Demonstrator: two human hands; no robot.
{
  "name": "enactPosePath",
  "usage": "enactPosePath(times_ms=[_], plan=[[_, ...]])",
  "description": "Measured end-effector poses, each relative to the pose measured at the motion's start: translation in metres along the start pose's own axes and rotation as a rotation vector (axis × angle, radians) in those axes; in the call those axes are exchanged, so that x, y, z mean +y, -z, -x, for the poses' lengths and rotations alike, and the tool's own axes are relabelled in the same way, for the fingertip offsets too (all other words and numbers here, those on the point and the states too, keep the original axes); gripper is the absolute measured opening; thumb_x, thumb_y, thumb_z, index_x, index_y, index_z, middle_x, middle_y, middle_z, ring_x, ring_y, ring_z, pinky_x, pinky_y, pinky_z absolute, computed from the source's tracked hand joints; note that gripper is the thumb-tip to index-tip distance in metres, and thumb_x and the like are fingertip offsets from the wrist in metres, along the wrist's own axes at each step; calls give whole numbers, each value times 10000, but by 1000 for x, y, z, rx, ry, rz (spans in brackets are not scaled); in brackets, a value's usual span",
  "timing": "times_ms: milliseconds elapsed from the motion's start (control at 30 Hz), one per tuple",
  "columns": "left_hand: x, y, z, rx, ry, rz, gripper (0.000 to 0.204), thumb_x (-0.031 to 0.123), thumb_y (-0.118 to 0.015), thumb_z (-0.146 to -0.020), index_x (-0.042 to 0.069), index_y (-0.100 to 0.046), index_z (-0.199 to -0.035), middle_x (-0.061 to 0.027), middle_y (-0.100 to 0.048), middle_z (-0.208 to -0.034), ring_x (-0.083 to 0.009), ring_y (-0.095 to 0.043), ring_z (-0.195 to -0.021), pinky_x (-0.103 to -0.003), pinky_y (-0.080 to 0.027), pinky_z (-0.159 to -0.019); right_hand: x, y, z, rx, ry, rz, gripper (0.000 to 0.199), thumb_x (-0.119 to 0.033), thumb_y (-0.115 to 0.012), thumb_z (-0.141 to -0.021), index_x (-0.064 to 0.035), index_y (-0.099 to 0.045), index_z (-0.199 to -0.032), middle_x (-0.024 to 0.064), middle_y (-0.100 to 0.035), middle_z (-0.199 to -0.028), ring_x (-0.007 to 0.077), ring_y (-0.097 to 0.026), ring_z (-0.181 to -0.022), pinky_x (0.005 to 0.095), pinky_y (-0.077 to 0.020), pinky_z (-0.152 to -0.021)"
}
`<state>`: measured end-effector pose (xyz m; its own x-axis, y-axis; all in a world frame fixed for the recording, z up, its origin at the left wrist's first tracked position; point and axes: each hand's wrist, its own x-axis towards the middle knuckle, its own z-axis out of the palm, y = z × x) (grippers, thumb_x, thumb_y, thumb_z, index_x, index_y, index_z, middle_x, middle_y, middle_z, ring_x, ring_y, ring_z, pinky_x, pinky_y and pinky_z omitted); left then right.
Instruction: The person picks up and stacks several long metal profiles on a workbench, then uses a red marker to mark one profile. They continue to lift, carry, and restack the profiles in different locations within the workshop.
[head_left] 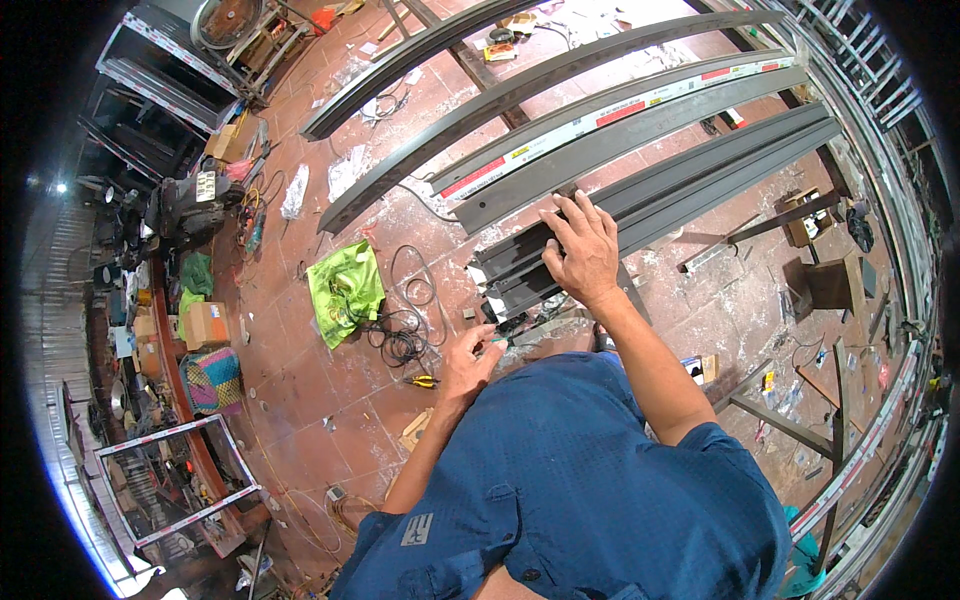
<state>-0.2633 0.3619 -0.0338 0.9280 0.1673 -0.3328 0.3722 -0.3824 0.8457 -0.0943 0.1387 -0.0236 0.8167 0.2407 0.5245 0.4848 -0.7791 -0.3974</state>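
Note:
My right hand point(583, 245) lies on a long dark grey metal profile point(690, 185) with lengthwise grooves, its fingers spread apart over the top. At the profile's near left end, my left hand point(472, 358) is beside the cut edge, thumb and fingers drawn together. A bit of teal and a thin dark shape point(510, 326) show by its fingertips; what it grips is too small to make out. Beyond lie more grey profiles: a flat one point(620, 150), one with a red and white printed film strip point(600, 118), and a curved-looking bar point(480, 105).
A bright green bag point(345, 290) lies on the red tiled floor left of me, next to coiled black cable point(400, 335) and yellow-handled pliers point(423, 381). Cardboard boxes point(207, 325) and a motorbike point(195, 205) stand farther left. Metal bars point(790, 425) stand at right.

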Motion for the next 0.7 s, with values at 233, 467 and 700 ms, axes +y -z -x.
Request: enactPosePath(times_ms=[233, 467, 700], plan=[[8, 1, 1, -26, 27, 16, 429, 245, -766, -944, -10, -709, -1283, -169, -767, -1121, -243, -729, -1012, -360, -566, -900, 0, 0, 0, 2, 6, 1, 485, -166, -681, -819, -158, -717, -1303, 81, -609, -1478, 339, -482, -1464, 497, -338, -1188], [11, 2, 1, -54, 43, -5, 444, 267, -749, -955, -7, -704, -1301, -180, -764, -1185, -255, -733, -1058, -375, -565, -932, 0, 1, 0, -7, 2, 2, 487, -166, -682, -819, -162, -717, -1304, 82, -610, -1474, 338, -481, -1463, 496, -335, -1190], [5, 1, -1, -50, 36, -17, 446, 269, -751, -953, 2, -706, -1307, -187, -763, -1183, -266, -733, -1059, -375, -565, -936, 0, 0, 0, -6, 0, 0, 482, -158, -684, -818, -162, -719, -1299, 79, -613, -1471, 336, -479, -1465, 496, -334, -1192]])
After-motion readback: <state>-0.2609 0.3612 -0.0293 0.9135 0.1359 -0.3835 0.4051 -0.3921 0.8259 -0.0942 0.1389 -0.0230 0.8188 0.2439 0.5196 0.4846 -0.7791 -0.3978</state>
